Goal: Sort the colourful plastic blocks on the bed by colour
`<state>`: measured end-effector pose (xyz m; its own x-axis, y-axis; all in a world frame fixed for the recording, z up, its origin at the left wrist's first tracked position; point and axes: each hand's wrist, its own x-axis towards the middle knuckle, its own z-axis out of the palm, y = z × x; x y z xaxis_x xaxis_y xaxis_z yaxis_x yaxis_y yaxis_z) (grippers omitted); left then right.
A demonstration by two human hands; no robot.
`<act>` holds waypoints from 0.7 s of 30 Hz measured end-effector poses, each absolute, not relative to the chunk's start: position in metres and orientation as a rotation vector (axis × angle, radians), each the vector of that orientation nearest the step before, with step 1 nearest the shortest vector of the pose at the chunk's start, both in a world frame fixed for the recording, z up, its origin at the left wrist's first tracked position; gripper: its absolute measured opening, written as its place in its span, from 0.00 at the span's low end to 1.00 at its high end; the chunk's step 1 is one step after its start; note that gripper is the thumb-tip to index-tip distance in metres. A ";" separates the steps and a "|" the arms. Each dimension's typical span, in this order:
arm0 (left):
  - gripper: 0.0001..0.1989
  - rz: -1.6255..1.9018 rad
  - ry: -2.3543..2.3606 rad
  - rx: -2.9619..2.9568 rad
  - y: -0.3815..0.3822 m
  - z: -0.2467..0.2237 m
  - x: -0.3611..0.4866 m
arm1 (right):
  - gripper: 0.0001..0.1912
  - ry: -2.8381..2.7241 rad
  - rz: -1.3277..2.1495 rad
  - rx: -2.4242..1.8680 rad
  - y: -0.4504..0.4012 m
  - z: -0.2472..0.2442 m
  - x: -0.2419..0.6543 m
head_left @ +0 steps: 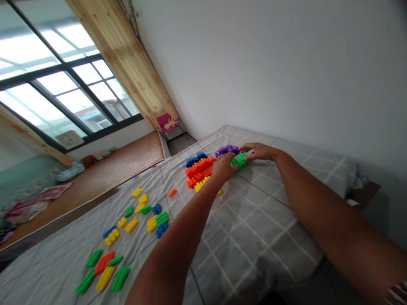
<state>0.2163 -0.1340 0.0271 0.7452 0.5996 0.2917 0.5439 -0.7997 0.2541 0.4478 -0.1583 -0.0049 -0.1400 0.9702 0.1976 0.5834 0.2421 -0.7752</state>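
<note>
Left hand bends its fingers at the near-left edge of the green building blocks, whether pinching I cannot tell, while the right hand has thumb and forefinger spread at their right side. Left of the grip lie loose blocks, then dark-blue blocks, orange rows and yellow blocks. Purple blocks sit just beyond the green ones, whose long axis runs between the hands, slanting away rightward.

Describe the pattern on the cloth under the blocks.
The cloth is grey with pale grid lines; head view.
</note>
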 end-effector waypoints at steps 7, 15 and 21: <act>0.24 0.375 1.118 2.801 -0.130 0.016 0.228 | 0.34 -1.829 0.691 -1.398 -0.151 -0.013 0.452; 0.27 0.316 1.136 2.802 -0.131 0.021 0.223 | 0.35 -1.878 0.720 -1.384 -0.152 -0.014 0.447; 0.26 0.321 1.121 2.809 -0.130 0.015 0.219 | 0.36 -1.883 0.735 -1.395 -0.154 -0.013 0.440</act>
